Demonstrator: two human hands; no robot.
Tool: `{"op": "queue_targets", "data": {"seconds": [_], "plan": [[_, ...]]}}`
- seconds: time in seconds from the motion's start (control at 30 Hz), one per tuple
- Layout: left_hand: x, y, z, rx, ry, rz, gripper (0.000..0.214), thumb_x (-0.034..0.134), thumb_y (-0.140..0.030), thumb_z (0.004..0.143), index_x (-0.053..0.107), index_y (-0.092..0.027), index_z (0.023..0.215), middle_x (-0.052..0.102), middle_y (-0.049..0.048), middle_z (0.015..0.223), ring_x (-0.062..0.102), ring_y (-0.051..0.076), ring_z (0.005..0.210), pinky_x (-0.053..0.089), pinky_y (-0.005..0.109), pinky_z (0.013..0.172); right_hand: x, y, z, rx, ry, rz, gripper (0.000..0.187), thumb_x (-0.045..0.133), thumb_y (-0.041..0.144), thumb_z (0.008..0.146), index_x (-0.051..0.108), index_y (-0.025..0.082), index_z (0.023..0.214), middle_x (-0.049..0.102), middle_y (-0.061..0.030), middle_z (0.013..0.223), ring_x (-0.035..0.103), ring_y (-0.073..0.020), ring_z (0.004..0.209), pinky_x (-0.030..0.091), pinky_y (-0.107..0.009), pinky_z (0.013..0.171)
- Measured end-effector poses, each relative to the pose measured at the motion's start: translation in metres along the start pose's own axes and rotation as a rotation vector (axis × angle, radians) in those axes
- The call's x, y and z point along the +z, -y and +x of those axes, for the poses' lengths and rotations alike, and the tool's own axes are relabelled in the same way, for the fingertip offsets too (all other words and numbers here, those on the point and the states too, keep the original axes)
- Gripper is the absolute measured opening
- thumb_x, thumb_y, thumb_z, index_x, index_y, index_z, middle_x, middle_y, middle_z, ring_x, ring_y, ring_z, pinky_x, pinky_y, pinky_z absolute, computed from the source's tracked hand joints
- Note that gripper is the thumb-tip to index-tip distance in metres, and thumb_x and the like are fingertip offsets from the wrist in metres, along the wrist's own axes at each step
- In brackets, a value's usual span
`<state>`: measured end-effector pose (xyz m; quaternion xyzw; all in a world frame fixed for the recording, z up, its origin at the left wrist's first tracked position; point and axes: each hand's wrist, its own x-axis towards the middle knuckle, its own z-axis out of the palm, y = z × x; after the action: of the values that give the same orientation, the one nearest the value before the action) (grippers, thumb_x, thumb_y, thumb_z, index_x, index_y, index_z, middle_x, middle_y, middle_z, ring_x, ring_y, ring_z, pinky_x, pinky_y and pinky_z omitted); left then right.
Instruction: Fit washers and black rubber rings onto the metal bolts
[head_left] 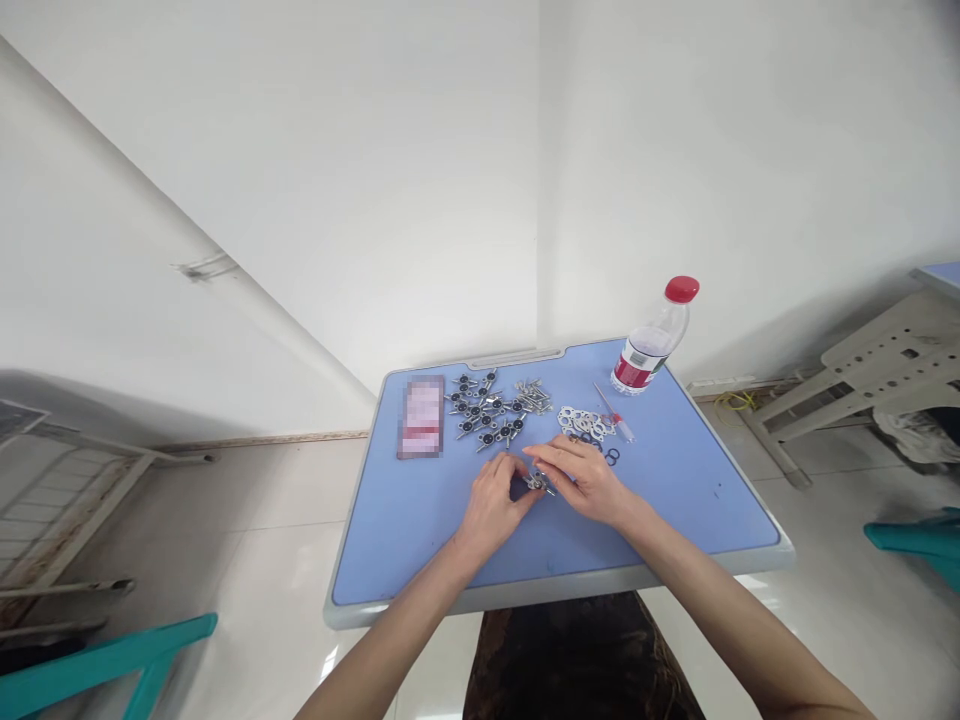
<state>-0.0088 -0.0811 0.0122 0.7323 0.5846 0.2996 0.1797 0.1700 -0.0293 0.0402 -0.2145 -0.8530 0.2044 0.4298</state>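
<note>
My left hand (495, 498) and my right hand (581, 478) meet over the middle of the blue table (675, 500). Both pinch a small metal part (537, 483) held between their fingertips just above the tabletop. Behind the hands lie several black-and-silver assembled pieces (480, 408), a pile of screws (532, 396) and a cluster of flat metal plates (583, 424). A couple of dark rubber rings (611, 457) sit beside my right hand.
A plastic water bottle with a red cap (654, 340) stands at the table's far right. A small red-handled screwdriver (615, 412) lies near it. A blurred flat packet (421, 416) lies far left. Teal chairs (112, 665) and a beige desk frame (862, 375) flank the table.
</note>
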Motion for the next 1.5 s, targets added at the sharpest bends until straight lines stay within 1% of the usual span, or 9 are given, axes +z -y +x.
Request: {"op": "queue_targets", "data": {"seconds": [0.23, 0.43, 0.8, 0.97, 1.1, 1.23, 1.33, 1.4, 1.5], "plan": [[0.0014, 0.0022, -0.0026, 0.134, -0.038, 0.086, 0.012, 0.066, -0.029, 0.086, 0.057, -0.021, 0.090, 0.065, 0.0021, 0.095, 0.060, 0.020, 0.090, 0.046, 0.036, 0.079, 0.0010, -0.0001, -0.0005, -0.001, 0.014, -0.013, 0.032, 0.042, 0.016, 0.098, 0.054, 0.021, 0.127, 0.066, -0.0066, 0.089, 0.059, -0.0175, 0.079, 0.049, -0.031, 0.067], [0.0028, 0.0019, -0.0029, 0.203, -0.059, 0.130, 0.011, 0.064, -0.028, 0.087, 0.061, -0.021, 0.095, 0.066, 0.0035, 0.097, 0.060, 0.021, 0.089, 0.046, 0.037, 0.079, 0.0010, -0.0005, -0.0010, 0.002, 0.024, 0.002, 0.032, 0.042, 0.016, 0.098, 0.054, 0.020, 0.127, 0.066, -0.0068, 0.091, 0.059, -0.0173, 0.081, 0.050, -0.031, 0.069], [0.0022, -0.0018, -0.0021, 0.208, -0.032, 0.161, 0.010, 0.061, -0.029, 0.089, 0.062, -0.022, 0.096, 0.066, 0.0046, 0.099, 0.059, 0.022, 0.089, 0.045, 0.038, 0.077, 0.0009, -0.0010, -0.0007, -0.009, 0.015, -0.010, 0.032, 0.041, 0.016, 0.098, 0.054, 0.020, 0.127, 0.067, -0.0069, 0.092, 0.060, -0.0174, 0.082, 0.050, -0.030, 0.069], [0.0005, -0.0038, -0.0010, 0.229, -0.030, 0.216, 0.012, 0.060, -0.029, 0.090, 0.058, -0.020, 0.098, 0.066, 0.0042, 0.090, 0.059, 0.023, 0.086, 0.043, 0.038, 0.076, -0.0008, -0.0003, -0.0002, 0.003, 0.012, -0.010, 0.031, 0.043, 0.016, 0.097, 0.055, 0.020, 0.125, 0.066, -0.0060, 0.088, 0.059, -0.0169, 0.078, 0.050, -0.029, 0.068], [0.0009, -0.0045, -0.0003, 0.243, -0.013, 0.202, 0.008, 0.060, -0.026, 0.090, 0.056, -0.020, 0.093, 0.064, 0.0025, 0.082, 0.059, 0.022, 0.081, 0.042, 0.037, 0.075, 0.0003, -0.0016, -0.0001, 0.020, -0.013, -0.027, 0.025, 0.046, 0.017, 0.097, 0.058, 0.020, 0.119, 0.066, -0.0044, 0.084, 0.058, -0.0157, 0.073, 0.049, -0.029, 0.066], [0.0020, -0.0037, 0.0004, 0.229, -0.006, 0.170, 0.012, 0.061, -0.025, 0.089, 0.055, -0.021, 0.098, 0.064, 0.0015, 0.082, 0.059, 0.021, 0.080, 0.041, 0.037, 0.076, 0.0034, -0.0052, -0.0026, 0.013, -0.059, -0.064, 0.021, 0.051, 0.020, 0.096, 0.060, 0.021, 0.115, 0.067, -0.0039, 0.082, 0.058, -0.0159, 0.071, 0.049, -0.029, 0.066], [0.0020, -0.0034, 0.0009, 0.222, 0.000, 0.155, 0.018, 0.060, -0.025, 0.090, 0.054, -0.021, 0.106, 0.065, 0.0019, 0.086, 0.060, 0.021, 0.082, 0.041, 0.037, 0.077, 0.0015, -0.0058, -0.0043, -0.018, -0.018, -0.114, 0.025, 0.049, 0.021, 0.097, 0.058, 0.021, 0.120, 0.066, -0.0043, 0.081, 0.058, -0.0162, 0.072, 0.048, -0.028, 0.063], [0.0016, -0.0034, 0.0011, 0.218, 0.003, 0.145, 0.021, 0.059, -0.026, 0.090, 0.053, -0.022, 0.109, 0.065, 0.0022, 0.088, 0.060, 0.021, 0.082, 0.042, 0.038, 0.077, -0.0020, -0.0051, -0.0043, -0.032, 0.025, -0.122, 0.031, 0.046, 0.021, 0.097, 0.055, 0.021, 0.127, 0.066, -0.0064, 0.088, 0.060, -0.0174, 0.077, 0.049, -0.029, 0.065], [0.0014, -0.0033, 0.0010, 0.223, 0.013, 0.134, 0.022, 0.060, -0.024, 0.089, 0.053, -0.022, 0.109, 0.063, 0.0013, 0.086, 0.060, 0.021, 0.081, 0.042, 0.038, 0.077, -0.0064, -0.0049, -0.0033, -0.021, 0.050, -0.052, 0.039, 0.042, 0.016, 0.097, 0.048, 0.021, 0.135, 0.066, -0.0101, 0.105, 0.061, -0.0194, 0.090, 0.052, -0.033, 0.073]]}}
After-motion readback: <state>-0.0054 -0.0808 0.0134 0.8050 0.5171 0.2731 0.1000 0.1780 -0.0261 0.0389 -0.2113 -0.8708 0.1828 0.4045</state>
